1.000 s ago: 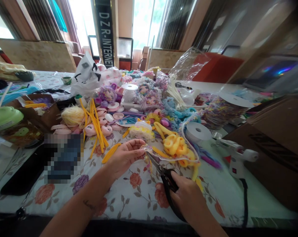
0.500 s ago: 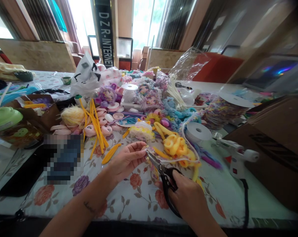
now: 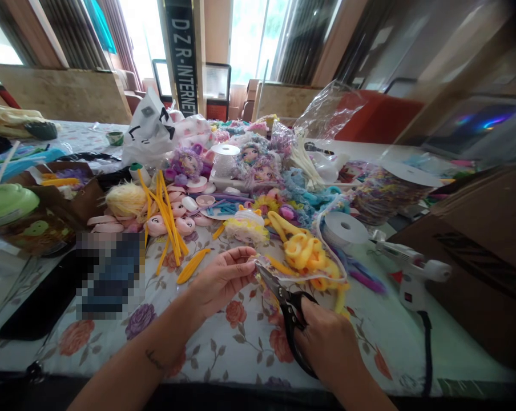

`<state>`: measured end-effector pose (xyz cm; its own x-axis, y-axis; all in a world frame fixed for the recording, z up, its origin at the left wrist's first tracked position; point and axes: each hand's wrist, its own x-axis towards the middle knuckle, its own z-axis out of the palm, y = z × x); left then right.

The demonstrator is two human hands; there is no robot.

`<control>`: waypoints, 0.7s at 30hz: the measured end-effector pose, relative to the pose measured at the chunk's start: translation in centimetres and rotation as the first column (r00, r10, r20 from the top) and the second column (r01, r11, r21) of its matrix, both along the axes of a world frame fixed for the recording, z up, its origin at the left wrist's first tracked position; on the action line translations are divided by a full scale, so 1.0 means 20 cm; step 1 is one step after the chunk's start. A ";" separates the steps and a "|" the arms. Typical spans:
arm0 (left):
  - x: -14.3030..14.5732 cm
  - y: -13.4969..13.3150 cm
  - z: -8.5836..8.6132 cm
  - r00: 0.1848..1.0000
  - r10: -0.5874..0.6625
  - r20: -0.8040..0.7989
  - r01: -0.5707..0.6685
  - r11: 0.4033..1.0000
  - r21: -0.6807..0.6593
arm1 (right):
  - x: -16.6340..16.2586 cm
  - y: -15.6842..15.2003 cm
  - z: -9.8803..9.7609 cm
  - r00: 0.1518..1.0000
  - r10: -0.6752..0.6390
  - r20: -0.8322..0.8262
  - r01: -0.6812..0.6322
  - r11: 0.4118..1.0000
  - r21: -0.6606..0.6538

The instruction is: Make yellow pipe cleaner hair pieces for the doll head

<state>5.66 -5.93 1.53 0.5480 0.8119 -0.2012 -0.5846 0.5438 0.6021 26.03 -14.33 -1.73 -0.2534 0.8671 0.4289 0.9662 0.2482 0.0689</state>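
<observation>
My left hand [image 3: 222,279] pinches the edge of a clear plastic bag [image 3: 298,268] filled with yellow curled pieces [image 3: 304,251]. My right hand [image 3: 331,343] is closed around the black handles of a pair of scissors [image 3: 283,299], whose blades point up-left and meet the bag's edge right by my left fingertips. Both hands hover just above a flowered tablecloth [image 3: 241,337].
A white glue gun [image 3: 410,274] lies to the right, beside a cardboard box [image 3: 484,251]. A white ribbon spool [image 3: 346,228], yellow pipe cleaners [image 3: 166,220], doll heads [image 3: 185,165], pink face parts [image 3: 172,222] and bags crowd the table's middle. A green lid [image 3: 7,202] sits far left.
The scissors and my right hand moved up-left until the blades reached the bag's edge at my left fingers. My left hand stayed nearly in place.
</observation>
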 end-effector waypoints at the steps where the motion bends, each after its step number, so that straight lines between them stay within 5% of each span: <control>1: 0.00 0.00 0.00 1.000 0.000 -0.001 0.000 1.000 0.000 | 0.00 0.00 0.01 1.000 0.005 -0.008 -0.005 1.000 -0.001; 21: 0.01 0.00 -0.01 1.000 -0.006 -0.001 0.006 1.000 0.007 | 0.00 0.00 0.00 0.998 -0.032 0.044 0.030 0.998 0.049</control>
